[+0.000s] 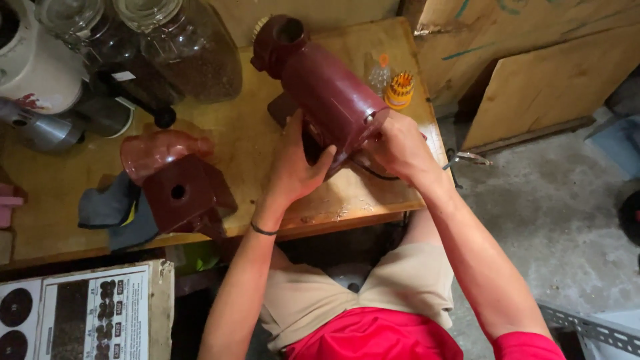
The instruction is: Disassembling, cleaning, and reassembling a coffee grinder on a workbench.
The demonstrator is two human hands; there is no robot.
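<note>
A dark red machine body (320,87), cylinder-shaped with a round opening at its far end, lies tilted on the wooden table (247,147). My left hand (293,167) grips its near underside. My right hand (400,143) holds the near end of the body, fingers wrapped over its edge. A thin black cable runs under that end.
A dark red cover piece with a square base and a hole (177,183) lies at the left on a grey cloth (110,210). Glass jars (187,47), a white appliance (33,63), an orange screwdriver-bit holder (400,90) and a small bottle (380,73) stand at the back. Plywood boards (547,80) lean at right.
</note>
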